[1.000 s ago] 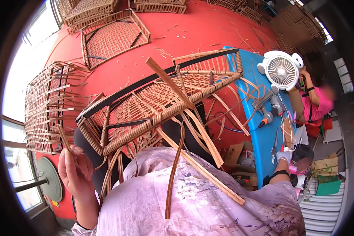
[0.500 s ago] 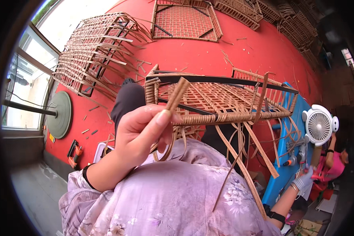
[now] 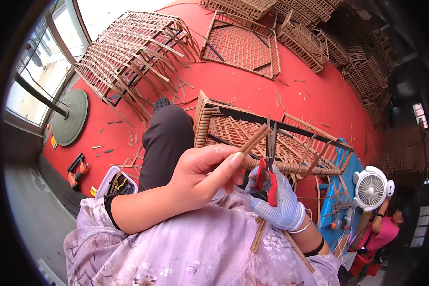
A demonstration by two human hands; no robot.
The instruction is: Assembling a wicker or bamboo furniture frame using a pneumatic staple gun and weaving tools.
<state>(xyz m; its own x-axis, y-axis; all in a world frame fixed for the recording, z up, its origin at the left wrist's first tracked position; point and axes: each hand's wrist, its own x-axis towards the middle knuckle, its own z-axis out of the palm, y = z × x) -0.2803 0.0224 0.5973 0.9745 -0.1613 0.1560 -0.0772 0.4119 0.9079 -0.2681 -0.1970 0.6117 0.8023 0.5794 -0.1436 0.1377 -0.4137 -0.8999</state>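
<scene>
My bare left hand (image 3: 209,172) pinches the end of a brown rattan strip (image 3: 255,138), which sticks up to the right from thumb and fingers. Close beside it is my right hand (image 3: 283,202) in a pale blue-grey glove, wrapped round red-handled scissors (image 3: 272,183). Their dark, narrow blades point up, near the strip's tip; whether they touch it I cannot tell. Behind both hands a woven rattan frame (image 3: 202,127) with black metal bars rests across my lap. Several loose strips (image 3: 258,234) hang from its near side over my purple floral clothing.
A half-woven piece (image 3: 128,52) and a flat woven panel (image 3: 243,45) lie on the red floor (image 3: 341,102). At left are a round base (image 3: 70,117), a nail gun (image 3: 77,170) and a white bin (image 3: 110,183). A white fan (image 3: 371,190) stands right, near a person (image 3: 383,231) in pink.
My right hand has come from the blue table at right to the middle, now with the scissors. The left hand with the strip has shifted right and down in the picture; the view has turned.
</scene>
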